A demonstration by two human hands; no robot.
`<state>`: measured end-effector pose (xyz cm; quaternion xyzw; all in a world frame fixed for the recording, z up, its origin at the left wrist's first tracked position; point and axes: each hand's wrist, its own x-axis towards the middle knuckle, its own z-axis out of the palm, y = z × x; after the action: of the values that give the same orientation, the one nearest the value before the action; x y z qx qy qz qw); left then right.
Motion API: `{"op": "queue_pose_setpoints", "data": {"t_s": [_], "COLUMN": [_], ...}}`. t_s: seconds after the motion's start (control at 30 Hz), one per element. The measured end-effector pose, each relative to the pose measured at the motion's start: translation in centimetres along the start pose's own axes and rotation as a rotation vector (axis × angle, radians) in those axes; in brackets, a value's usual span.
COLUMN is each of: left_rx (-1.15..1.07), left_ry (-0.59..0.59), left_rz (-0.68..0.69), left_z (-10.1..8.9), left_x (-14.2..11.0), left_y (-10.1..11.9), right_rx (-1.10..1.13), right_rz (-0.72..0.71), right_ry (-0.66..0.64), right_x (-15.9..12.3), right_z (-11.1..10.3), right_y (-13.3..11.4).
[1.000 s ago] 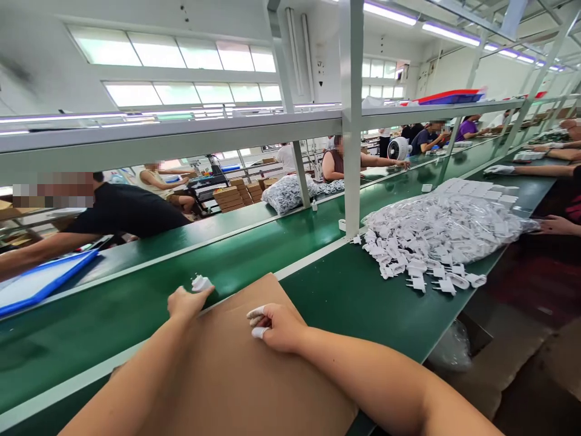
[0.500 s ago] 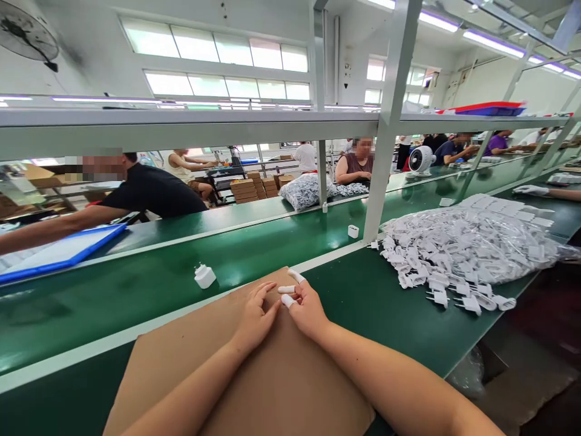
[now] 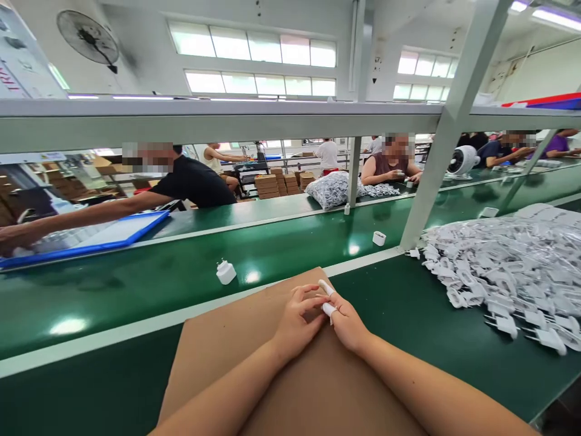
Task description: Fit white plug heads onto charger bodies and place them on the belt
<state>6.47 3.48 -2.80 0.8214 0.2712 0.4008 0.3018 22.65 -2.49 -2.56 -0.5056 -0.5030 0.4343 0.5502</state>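
Brown, flat cardboard sheet (image 3: 240, 330) lies beneath the left hand (image 3: 296, 321) and right hand (image 3: 348, 324), loosely curled, fingertips meeting; whether they grip anything, I cannot tell. Leaning could skew it, perhaps nudging the white, boxy two-pin plug (image 3: 226, 273) beyond-left of them.

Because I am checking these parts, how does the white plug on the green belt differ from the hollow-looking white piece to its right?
The white plug shows pins pointing up; the hollow-looking white piece shows none. The plug looks larger in view than the piece, which lies farther away. Both are white and rest on the green belt.
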Motion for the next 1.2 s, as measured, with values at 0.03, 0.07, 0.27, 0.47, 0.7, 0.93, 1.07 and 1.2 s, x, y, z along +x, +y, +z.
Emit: {"op": "queue_pose_setpoints", "data": {"t_s": [0.03, 0.07, 0.27, 0.47, 0.7, 0.93, 1.07, 1.2], "left_rx": [-0.006, -0.011, -0.014, -0.014, 0.049, 0.098, 0.088, 0.114], "left_ry": [-0.006, -0.008, -0.019, 0.087, 0.099, 0.005, -0.019, -0.031], "left_rz": [0.001, -0.001, 0.014, -0.021, -0.153, -0.150, -0.143, -0.139], "left_z": [0.0, -0.1, -0.1, 0.1, -0.2, -0.4, -0.2, -0.1], "left_x": [0.0, 0.0, 0.1, 0.0, 0.0, 0.0, 0.1, 0.3], "left_y": [0.0, 0.1, 0.4, 0.0, -1.0, -0.6, -0.7, -0.9], "right_rx": [0.001, 0.004, 0.147, 0.054, -0.156, -0.749, -1.235, -1.321], "right_rz": [-0.009, -0.014, -0.015, -0.091, -0.191, 0.080, 0.410, 0.595], "right_ry": [-0.017, -0.030, -0.149, -0.101, 0.215, 0.654, 0.970, 0.916], "right_x": [0.0, 0.0, -0.1, -0.1, 1.5, 2.5, 1.2, -0.5], "right_z": [0.0, 0.0, -0.1, -0.6, -2.6, -10.1, -16.4, -20.5], "right_y": [0.1, 0.1, -0.2, -1.3, -1.5, -4.9, -6.5, -6.3]}}
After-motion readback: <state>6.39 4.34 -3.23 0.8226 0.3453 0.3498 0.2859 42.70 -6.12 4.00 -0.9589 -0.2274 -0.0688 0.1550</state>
